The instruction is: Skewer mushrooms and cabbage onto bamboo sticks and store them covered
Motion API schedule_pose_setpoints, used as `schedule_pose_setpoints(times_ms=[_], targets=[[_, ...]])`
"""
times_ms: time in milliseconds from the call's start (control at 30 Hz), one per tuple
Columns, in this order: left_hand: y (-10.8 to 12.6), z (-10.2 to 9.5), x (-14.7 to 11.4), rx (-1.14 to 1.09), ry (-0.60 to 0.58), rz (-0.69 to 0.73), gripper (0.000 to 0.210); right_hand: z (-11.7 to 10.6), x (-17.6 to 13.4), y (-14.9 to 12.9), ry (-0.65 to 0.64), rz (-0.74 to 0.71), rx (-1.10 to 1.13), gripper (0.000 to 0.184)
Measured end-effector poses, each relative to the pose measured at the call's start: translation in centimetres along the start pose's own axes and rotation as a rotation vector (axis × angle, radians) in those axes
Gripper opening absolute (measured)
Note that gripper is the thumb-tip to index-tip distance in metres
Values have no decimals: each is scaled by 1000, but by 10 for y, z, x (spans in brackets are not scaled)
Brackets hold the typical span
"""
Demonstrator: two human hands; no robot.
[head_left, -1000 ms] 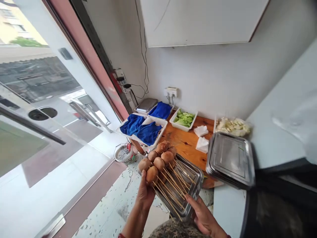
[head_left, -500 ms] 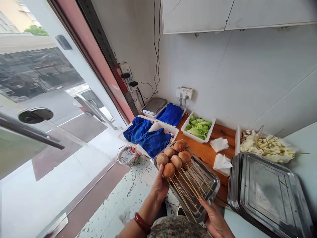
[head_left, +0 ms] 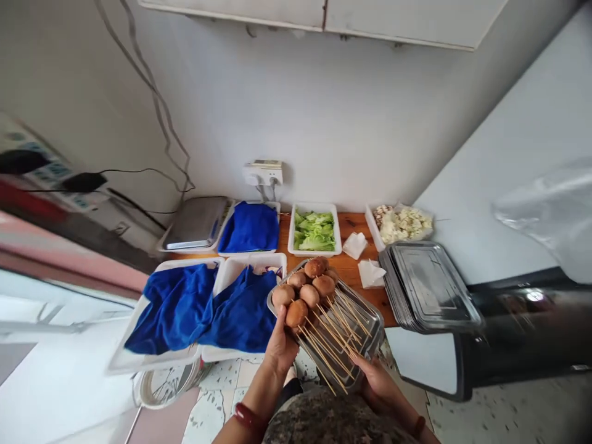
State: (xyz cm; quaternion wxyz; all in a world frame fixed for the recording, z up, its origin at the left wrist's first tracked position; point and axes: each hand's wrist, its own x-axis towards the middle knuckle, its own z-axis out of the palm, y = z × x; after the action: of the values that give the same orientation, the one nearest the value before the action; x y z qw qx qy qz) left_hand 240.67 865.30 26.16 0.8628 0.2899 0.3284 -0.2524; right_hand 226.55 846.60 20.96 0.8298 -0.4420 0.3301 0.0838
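Between my two hands is a metal tray (head_left: 374, 325), tilted over the near edge of the wooden table. Several round brown balls on skewers, which look like mushrooms or buns (head_left: 309, 297), lie at its far left end. Their bamboo sticks (head_left: 333, 345) point toward me. My left hand (head_left: 280, 346) grips the tray's left side, the thumb up by the nearest brown ball. On the right side my right hand (head_left: 374, 374) holds the rim, its thumb close to the stick ends. The fingers beneath the tray are hidden.
Blue cloths (head_left: 173, 308) cover white tubs at left. Behind stand a tub of lettuce (head_left: 315, 233) and a tub of pale cut vegetables (head_left: 404, 223). White tissues (head_left: 371, 273) lie beside stacked metal trays (head_left: 432, 287). A bucket (head_left: 167, 385) stands on the floor below.
The view has turned to the right, away from the glass door and toward the table and wall. Both hands still hold the tray with the skewers in front of my body.
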Motion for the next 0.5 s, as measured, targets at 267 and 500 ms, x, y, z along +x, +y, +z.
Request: schedule_pose_setpoints(times_ms=[267, 500], targets=[[10, -6, 49, -59, -103, -100, 49, 16, 22, -33, -64, 37, 208, 44], [4, 50, 54, 140, 24, 16, 55, -1, 44, -59, -152, 11, 141, 42]])
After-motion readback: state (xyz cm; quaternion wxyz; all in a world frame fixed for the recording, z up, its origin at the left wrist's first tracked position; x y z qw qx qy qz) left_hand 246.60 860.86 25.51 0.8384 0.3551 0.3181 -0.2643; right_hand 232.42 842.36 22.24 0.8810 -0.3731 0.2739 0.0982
